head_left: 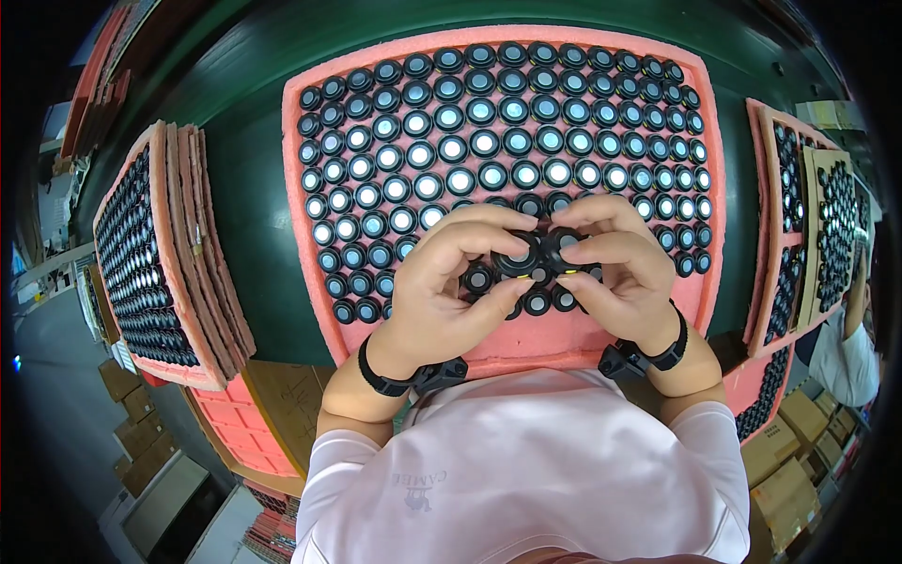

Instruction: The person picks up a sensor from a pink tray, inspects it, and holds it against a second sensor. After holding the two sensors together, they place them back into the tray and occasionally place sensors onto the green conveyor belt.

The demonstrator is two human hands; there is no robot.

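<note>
A pink foam tray lies before me, filled with rows of small round black parts with silver disc centres, much like small speakers. Above its near rows, my left hand pinches one round black part between thumb and fingers. My right hand grips a second round black part the same way. The two held parts are side by side, touching or nearly so, and each shows a bit of yellow at its lower edge. My hands hide some of the tray's parts. Dark bands circle both wrists.
The tray rests on a green table. To the left, stacked pink foam trays carry more black parts. On the right stand other filled trays, with another person's sleeve beyond. Cardboard boxes sit at lower right.
</note>
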